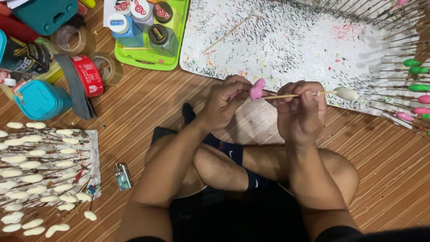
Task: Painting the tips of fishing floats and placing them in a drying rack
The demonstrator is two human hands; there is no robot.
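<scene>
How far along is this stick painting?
Done: a few green and pink pieces drying at the right edge. In hand: the left hand holds a pink piece; the right hand holds a stick with a white piece. Left: the big pile of white pieces at left.

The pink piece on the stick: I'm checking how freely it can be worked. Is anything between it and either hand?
Nothing visible is. The left hand pinches the pink piece directly, and the right hand grips the thin stick beside it, whose far end carries a white piece. Both are held up above the crossed legs.
</scene>
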